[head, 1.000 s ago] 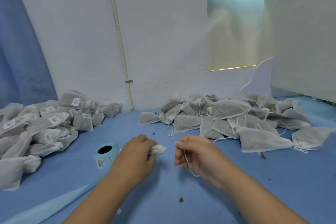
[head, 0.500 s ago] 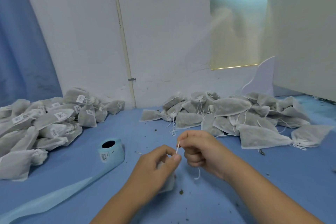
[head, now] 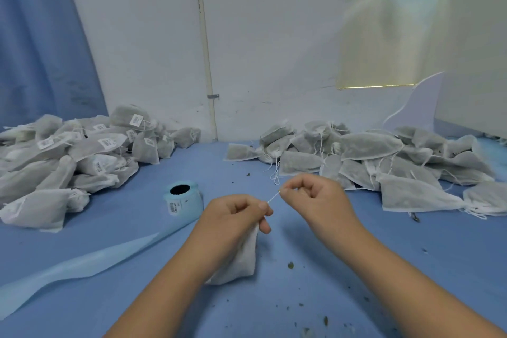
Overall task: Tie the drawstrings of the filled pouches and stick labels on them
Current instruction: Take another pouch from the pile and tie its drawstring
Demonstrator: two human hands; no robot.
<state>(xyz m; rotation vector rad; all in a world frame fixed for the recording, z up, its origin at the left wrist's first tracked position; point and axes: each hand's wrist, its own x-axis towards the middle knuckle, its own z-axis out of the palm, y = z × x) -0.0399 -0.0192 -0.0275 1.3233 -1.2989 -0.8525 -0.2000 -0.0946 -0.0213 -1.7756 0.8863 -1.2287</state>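
— Where's the label roll (head: 183, 199)?
— On the table (head: 411, 269). Labelled pouches (head: 68, 156) left of it, unlabelled pouches (head: 384, 159) well right. Just right: left hand (head: 233, 217) with pouch (head: 241, 261), then right hand (head: 315, 197) with drawstring (head: 273, 197).

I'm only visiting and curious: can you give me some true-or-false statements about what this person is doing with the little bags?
1. The left hand grips a pouch. True.
2. The right hand holds nothing. False: it pinches the drawstring, which runs straight between the two hands.
3. The label roll sits to the right of both hands. False: it sits to the left of the left hand.
4. Pouches in the left pile carry white labels. True.
5. The right pile shows the same labels. False: no labels are visible there.
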